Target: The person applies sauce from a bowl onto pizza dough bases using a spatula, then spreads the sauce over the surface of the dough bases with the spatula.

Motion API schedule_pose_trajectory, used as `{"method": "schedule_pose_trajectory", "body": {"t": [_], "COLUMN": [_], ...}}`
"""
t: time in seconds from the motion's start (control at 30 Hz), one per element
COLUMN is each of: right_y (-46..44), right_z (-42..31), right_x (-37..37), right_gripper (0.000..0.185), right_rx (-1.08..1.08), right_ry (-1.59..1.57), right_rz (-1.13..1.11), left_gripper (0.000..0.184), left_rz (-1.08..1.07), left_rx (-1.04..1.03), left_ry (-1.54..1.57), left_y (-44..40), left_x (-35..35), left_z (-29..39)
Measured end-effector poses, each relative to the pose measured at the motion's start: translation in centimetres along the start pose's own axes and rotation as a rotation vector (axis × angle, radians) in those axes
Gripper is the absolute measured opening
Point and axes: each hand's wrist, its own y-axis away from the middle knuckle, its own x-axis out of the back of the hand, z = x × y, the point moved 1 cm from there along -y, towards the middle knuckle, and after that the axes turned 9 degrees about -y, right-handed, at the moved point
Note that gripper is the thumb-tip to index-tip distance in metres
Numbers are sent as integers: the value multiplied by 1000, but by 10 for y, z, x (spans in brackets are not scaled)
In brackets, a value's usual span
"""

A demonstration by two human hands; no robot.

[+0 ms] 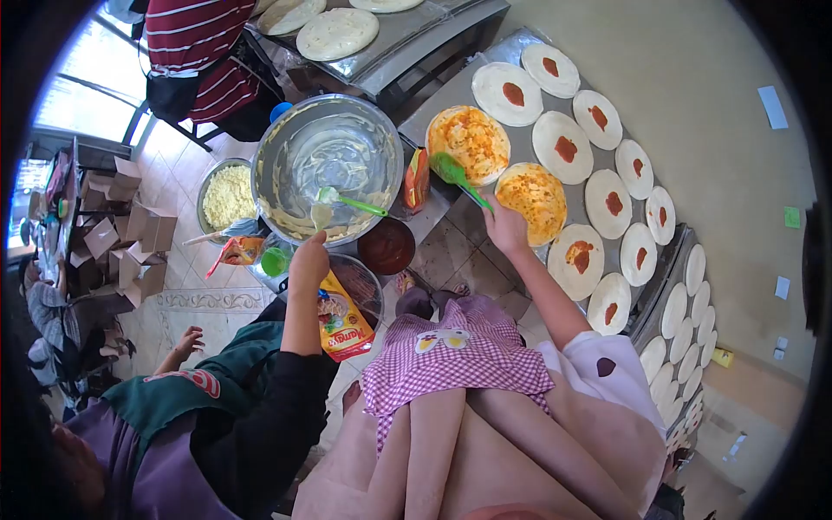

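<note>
My right hand is closed around the handle of a green spatula, whose blade is over the edge of a dough round spread with orange-red sauce. A second spread round lies beside my fingers. Other pale rounds, such as this one, carry a patch of red sauce at the middle. My left hand does not show. Left of the spatula stand a large metal bowl with creamy residue and a smaller bowl of red sauce. A green-handled utensil rests in the large bowl.
At left, a co-worker's hand holds a cream-coated utensil at the large bowl's rim. A bowl of crumbly pale food, a yellow packet and a red packet are nearby. Another person in stripes stands at the upper left.
</note>
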Motion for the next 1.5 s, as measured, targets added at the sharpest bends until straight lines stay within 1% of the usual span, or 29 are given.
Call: {"method": "schedule_pose_trajectory", "body": {"t": [0.03, 0.07, 0.13, 0.17, 0.27, 0.37, 0.4, 0.5, 0.53, 0.63, 0.73, 0.8, 0.83, 0.9, 0.93, 0.97, 1.03, 1.07, 1.13, 1.17, 1.23, 1.27, 1.37, 1.47, 1.5], "right_y": [11, 23, 31, 35, 32, 39, 40, 39, 38, 45, 61, 57, 54, 40, 36, 36, 33, 33, 37, 38, 30, 21, -7, -10, -11], "right_z": [5, 15, 25, 25, 15, 8, 10, 17, 19, 48, 86, 96, 100, 105, 108, 115, 126, 131, 146, 160, 193, 208, 215, 204, 207], "right_x": [6, 19, 52, 63, 68, 47, 41, 23, 19, 23, 47, 58, 62, 56, 55, 59, 78, 91, 119, 120, 110, 103, 90, 68, 62], "right_gripper": [26, 30, 31, 32, 31, 30, 34, 36, 38, 39, 35, 36, 37, 33, 32, 32, 31, 30, 30, 30, 31, 32, 34, 33, 33], "right_rx": [66, 59, -116, -208, -150, 65, 126, 121, 94, 120, 80, 39, 14, 32, 42, -51, -228, -265, -347, -337, -310, -447, -612, -581, -490], "right_ry": [10, 65, 128, 158, 64, -37, -30, 46, 117, 157, 20, -142, -224, -227, -231, -181, -79, -131, -230, -283, -384, -382, -321, -378, -467], "right_rz": [19, 2, 16, 20, 112, 207, 224, 115, 58, 14, 105, 136, 153, 69, 26, -9, -82, -49, 23, 117, 305, 306, 268, 26, 79], "left_gripper": [14, 15, 18, 17, 18, 19, 18, 17, 17, 16, 15, 15, 15, 16, 17, 17, 15, 15, 15, 15, 15, 15, 16, 17, 18], "left_rz": [43, 15, -46, -52, -63, -85, -87, -93, -94, -77, 45, 40, -20, -140, -196, -253, -167, -125, -28, 24, 29, 23, 20, 28, 31], "left_rx": [63, 119, 236, 176, 13, -99, -127, -210, -235, -147, -174, 26, 22, 9, 5, 1, 77, 114, -2, -63, -63, -62, -4, 88, 124], "left_ry": [115, 158, 248, 186, 14, -110, -149, -264, -303, -210, -348, -129, -147, -184, -186, -188, -109, -67, -121, -149, -131, -118, -25, 118, 178], "left_y": [-3, -6, -10, -10, -13, -10, -11, -10, -9, -4, -3, 5, 7, 11, 15, 19, 28, 32, 39, 39, 45, 51, 74, 115, 131], "left_x": [-8, -16, -22, -24, -19, -11, -12, -13, -11, -20, -78, -79, -85, -102, -86, -69, -16, 3, 15, 19, 26, 27, 28, 21, 17], "left_z": [-5, -8, -12, -15, -24, -28, -29, -29, -29, -34, -61, -58, -61, -67, -59, -52, -24, -12, -6, -6, -4, -2, 7, 16, 21]}}
